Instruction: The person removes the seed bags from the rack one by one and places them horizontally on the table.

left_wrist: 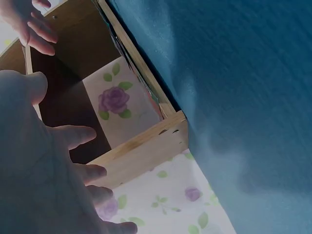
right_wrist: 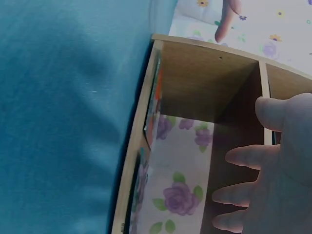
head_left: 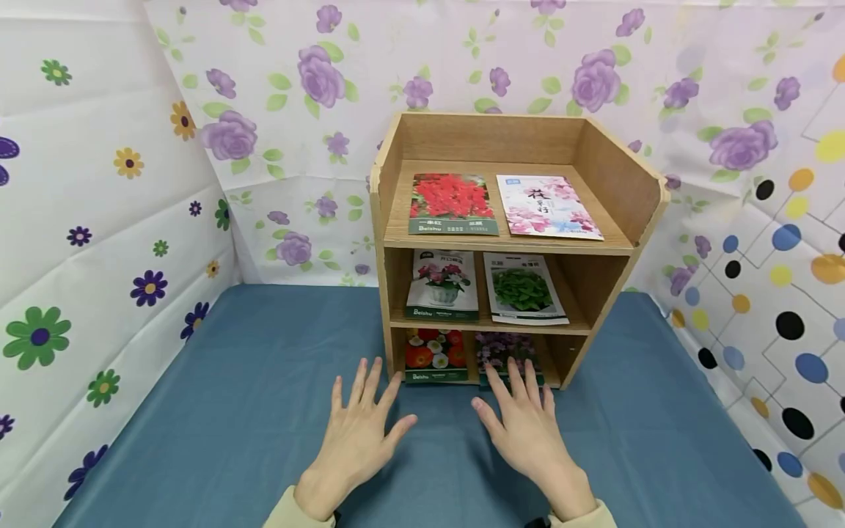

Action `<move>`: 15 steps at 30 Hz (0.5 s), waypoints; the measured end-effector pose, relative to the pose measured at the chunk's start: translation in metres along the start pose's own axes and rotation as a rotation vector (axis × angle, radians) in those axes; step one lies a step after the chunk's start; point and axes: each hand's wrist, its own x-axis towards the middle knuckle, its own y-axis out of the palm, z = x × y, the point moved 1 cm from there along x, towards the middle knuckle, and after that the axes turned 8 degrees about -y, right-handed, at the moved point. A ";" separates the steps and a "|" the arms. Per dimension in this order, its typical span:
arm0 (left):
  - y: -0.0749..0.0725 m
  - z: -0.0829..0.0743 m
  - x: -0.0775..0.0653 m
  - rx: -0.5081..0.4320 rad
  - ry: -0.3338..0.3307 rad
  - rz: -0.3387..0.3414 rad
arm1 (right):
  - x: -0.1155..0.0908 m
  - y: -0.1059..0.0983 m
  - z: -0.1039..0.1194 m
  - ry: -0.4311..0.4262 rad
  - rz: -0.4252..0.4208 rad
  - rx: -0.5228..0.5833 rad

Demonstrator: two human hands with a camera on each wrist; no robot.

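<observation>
Both hands hover palms down over the blue cloth in front of a small wooden shelf [head_left: 485, 138], fingers spread and holding nothing. My left hand [head_left: 356, 433] is by the shelf's lower left corner. My right hand [head_left: 528, 429] overlaps the bottom tier's purple-flower packet [head_left: 505, 345] in the head view. Left of that lies a packet with red and white flowers [head_left: 436, 356]. The middle tier holds a potted-flower packet [head_left: 442, 286] and a green-leaf packet [head_left: 524, 290]. On top lie a red-flower packet [head_left: 452, 198] and a pink blossom packet [head_left: 548, 205].
The shelf stands on a blue cloth [head_left: 198, 411] that covers the table. Purple-rose fabric [head_left: 297, 147] hangs behind. Daisy-print fabric [head_left: 99, 293] lines the left side, and dotted fabric [head_left: 779, 330] the right.
</observation>
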 end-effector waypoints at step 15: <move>-0.025 -0.005 0.009 -0.028 0.083 0.036 | -0.002 -0.031 0.015 -0.109 -0.053 -0.046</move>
